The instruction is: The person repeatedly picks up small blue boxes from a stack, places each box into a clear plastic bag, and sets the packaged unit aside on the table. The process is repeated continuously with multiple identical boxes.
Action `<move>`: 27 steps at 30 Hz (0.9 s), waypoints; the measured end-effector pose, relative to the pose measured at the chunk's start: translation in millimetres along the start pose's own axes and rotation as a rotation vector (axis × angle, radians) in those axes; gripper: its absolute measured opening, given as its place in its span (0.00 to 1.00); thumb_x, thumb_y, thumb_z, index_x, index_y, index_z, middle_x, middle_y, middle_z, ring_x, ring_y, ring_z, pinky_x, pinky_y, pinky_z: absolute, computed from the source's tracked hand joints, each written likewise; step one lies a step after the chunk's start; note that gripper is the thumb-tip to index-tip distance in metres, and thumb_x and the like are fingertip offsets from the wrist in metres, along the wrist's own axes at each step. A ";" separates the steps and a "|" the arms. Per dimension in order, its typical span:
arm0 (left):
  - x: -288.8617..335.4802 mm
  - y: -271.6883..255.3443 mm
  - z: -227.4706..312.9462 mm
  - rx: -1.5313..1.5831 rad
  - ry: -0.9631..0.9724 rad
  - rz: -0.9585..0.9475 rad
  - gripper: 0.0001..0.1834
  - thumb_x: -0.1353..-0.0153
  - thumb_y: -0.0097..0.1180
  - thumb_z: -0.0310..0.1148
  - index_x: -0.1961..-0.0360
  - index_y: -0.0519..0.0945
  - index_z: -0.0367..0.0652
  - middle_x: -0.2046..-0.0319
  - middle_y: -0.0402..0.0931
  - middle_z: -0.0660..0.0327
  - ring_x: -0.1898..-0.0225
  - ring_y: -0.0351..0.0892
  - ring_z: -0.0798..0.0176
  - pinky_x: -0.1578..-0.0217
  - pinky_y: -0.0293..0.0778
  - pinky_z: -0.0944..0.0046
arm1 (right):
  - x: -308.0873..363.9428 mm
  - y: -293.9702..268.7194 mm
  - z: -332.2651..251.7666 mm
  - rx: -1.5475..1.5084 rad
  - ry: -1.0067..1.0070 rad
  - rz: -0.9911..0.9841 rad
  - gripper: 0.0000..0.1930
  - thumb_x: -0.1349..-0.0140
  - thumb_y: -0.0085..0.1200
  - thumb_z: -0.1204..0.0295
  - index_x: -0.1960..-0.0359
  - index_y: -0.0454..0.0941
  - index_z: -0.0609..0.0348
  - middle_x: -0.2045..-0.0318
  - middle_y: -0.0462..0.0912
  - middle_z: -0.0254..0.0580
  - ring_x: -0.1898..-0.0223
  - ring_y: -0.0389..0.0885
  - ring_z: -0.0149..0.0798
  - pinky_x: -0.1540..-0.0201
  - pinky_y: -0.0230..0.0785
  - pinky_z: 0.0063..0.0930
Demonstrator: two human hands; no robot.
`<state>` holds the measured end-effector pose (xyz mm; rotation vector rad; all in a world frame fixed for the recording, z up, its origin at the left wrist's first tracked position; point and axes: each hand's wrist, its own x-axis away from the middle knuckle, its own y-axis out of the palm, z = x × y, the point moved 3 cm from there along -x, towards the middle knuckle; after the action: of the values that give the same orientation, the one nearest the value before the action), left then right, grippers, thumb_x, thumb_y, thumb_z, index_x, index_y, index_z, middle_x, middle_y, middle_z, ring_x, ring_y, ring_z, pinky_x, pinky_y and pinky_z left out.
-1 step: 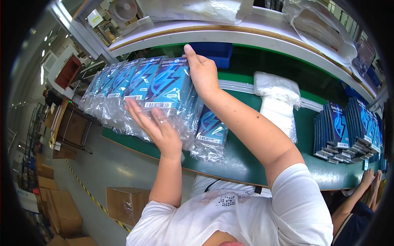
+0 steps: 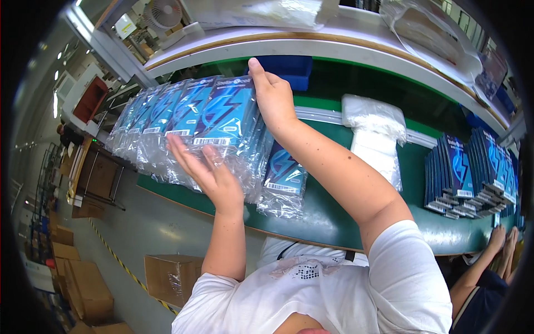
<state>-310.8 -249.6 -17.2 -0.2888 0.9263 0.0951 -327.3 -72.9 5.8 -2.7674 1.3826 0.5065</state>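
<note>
Rows of blue flat boxes in clear plastic bags (image 2: 225, 114) stand leaning in a long pile at the left of the green table. Against the pile's near side, at the loose bag ends, rests my left hand (image 2: 216, 181), its fingers stretched out. My right hand (image 2: 273, 100) lies along the right side of the frontmost stack, near its top, with a finger or thumb pointing up; some of its fingers are hidden. Just right of the pile, one more bagged blue box (image 2: 283, 175) lies on the table. Neither hand is closed around a box.
A stack of clear plastic bags (image 2: 375, 136) lies mid-table on the green tabletop (image 2: 334, 206). Unbagged blue boxes (image 2: 459, 172) stand at the right, near another person's hands (image 2: 503, 239). Behind are a blue bin (image 2: 297, 72) and a white shelf (image 2: 356, 47). A carton (image 2: 172, 278) sits on the floor.
</note>
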 end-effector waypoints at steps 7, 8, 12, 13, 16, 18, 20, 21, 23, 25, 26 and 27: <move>3.1 -25.8 6.6 0.184 -0.029 0.043 0.28 0.28 0.32 0.41 0.34 0.54 0.35 0.32 0.51 0.52 0.30 0.47 0.55 0.32 0.41 0.55 | 50.7 -97.1 -32.7 -0.059 0.025 -0.077 0.27 0.38 0.52 0.54 0.49 0.74 0.68 0.55 0.78 0.47 0.53 0.73 0.35 0.50 0.65 0.27; 6.1 -33.1 7.8 0.217 0.008 0.072 0.28 0.28 0.31 0.42 0.34 0.55 0.34 0.33 0.52 0.52 0.31 0.48 0.55 0.32 0.40 0.55 | 61.8 -120.3 -45.2 0.004 0.041 -0.127 0.25 0.38 0.53 0.56 0.48 0.74 0.64 0.52 0.78 0.41 0.51 0.71 0.30 0.50 0.63 0.25; 27.9 -59.7 57.9 0.363 0.156 0.193 0.25 0.30 0.33 0.43 0.40 0.62 0.37 0.42 0.63 0.49 0.40 0.63 0.52 0.39 0.57 0.52 | 84.4 -215.2 -100.2 0.392 -0.306 0.005 0.20 0.43 0.60 0.61 0.53 0.78 0.60 0.61 0.81 0.39 0.61 0.77 0.31 0.59 0.69 0.21; 36.3 -59.2 62.5 0.429 0.280 -0.041 0.23 0.31 0.35 0.42 0.41 0.64 0.38 0.45 0.65 0.50 0.44 0.66 0.52 0.42 0.60 0.52 | 87.5 -237.6 -112.9 0.465 -0.390 0.103 0.19 0.43 0.61 0.61 0.54 0.79 0.60 0.63 0.81 0.38 0.62 0.78 0.30 0.59 0.69 0.21; 63.6 -31.2 87.2 0.517 0.476 -0.617 0.11 0.42 0.56 0.30 0.58 0.78 0.41 0.61 0.75 0.54 0.60 0.74 0.55 0.59 0.73 0.55 | 92.9 -304.2 -143.8 0.867 -0.419 0.397 0.18 0.41 0.58 0.66 0.52 0.78 0.61 0.58 0.82 0.37 0.57 0.78 0.28 0.53 0.68 0.22; 84.1 18.3 100.6 0.529 0.486 -0.842 0.11 0.46 0.57 0.25 0.60 0.80 0.40 0.60 0.75 0.56 0.57 0.73 0.52 0.55 0.70 0.56 | 86.7 -347.5 -144.7 1.128 -0.437 0.480 0.22 0.44 0.60 0.57 0.57 0.79 0.65 0.66 0.83 0.46 0.64 0.80 0.36 0.60 0.71 0.26; 99.2 52.9 102.8 0.459 0.510 -0.968 0.09 0.45 0.56 0.25 0.61 0.80 0.40 0.58 0.76 0.56 0.54 0.73 0.53 0.52 0.67 0.56 | 74.2 -377.9 -121.1 1.469 -0.299 0.399 0.27 0.42 0.53 0.49 0.59 0.79 0.66 0.65 0.82 0.58 0.63 0.81 0.53 0.59 0.72 0.38; 103.1 66.6 104.4 0.438 0.538 -1.018 0.10 0.45 0.56 0.25 0.61 0.81 0.41 0.57 0.76 0.57 0.52 0.73 0.54 0.50 0.66 0.56 | 73.4 -388.7 -105.6 1.692 -0.160 0.302 0.29 0.41 0.50 0.46 0.61 0.79 0.68 0.64 0.80 0.62 0.61 0.79 0.60 0.57 0.71 0.44; 108.1 87.6 106.9 0.390 0.635 -1.084 0.10 0.46 0.57 0.26 0.61 0.81 0.43 0.58 0.77 0.59 0.51 0.73 0.56 0.49 0.64 0.56 | 78.9 -407.8 -70.5 1.683 -0.092 0.233 0.34 0.43 0.51 0.44 0.53 0.76 0.68 0.55 0.78 0.62 0.53 0.77 0.57 0.52 0.70 0.43; 108.8 97.1 103.7 0.313 0.757 -1.117 0.10 0.47 0.57 0.26 0.62 0.82 0.44 0.60 0.78 0.61 0.51 0.72 0.58 0.49 0.63 0.56 | 84.1 -396.0 -69.7 1.718 -0.171 0.293 0.37 0.46 0.53 0.42 0.48 0.73 0.66 0.51 0.75 0.62 0.49 0.75 0.56 0.49 0.69 0.43; 109.8 100.0 105.4 0.290 0.771 -1.166 0.10 0.48 0.57 0.26 0.63 0.82 0.45 0.61 0.78 0.62 0.53 0.73 0.58 0.50 0.63 0.56 | 90.6 -392.2 -73.7 1.748 -0.109 0.274 0.38 0.47 0.55 0.42 0.46 0.72 0.65 0.50 0.75 0.62 0.48 0.74 0.56 0.49 0.69 0.43; 109.7 101.0 104.7 0.256 0.784 -1.215 0.10 0.49 0.57 0.26 0.64 0.82 0.45 0.63 0.78 0.63 0.54 0.73 0.59 0.52 0.64 0.57 | 96.7 -379.3 -80.3 1.769 -0.052 0.250 0.40 0.49 0.56 0.42 0.44 0.71 0.63 0.50 0.74 0.61 0.47 0.73 0.56 0.48 0.68 0.44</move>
<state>-184.7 -127.7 -66.3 -0.6253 1.3668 -1.3264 45.2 71.8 2.3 -1.1219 1.1183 -0.4915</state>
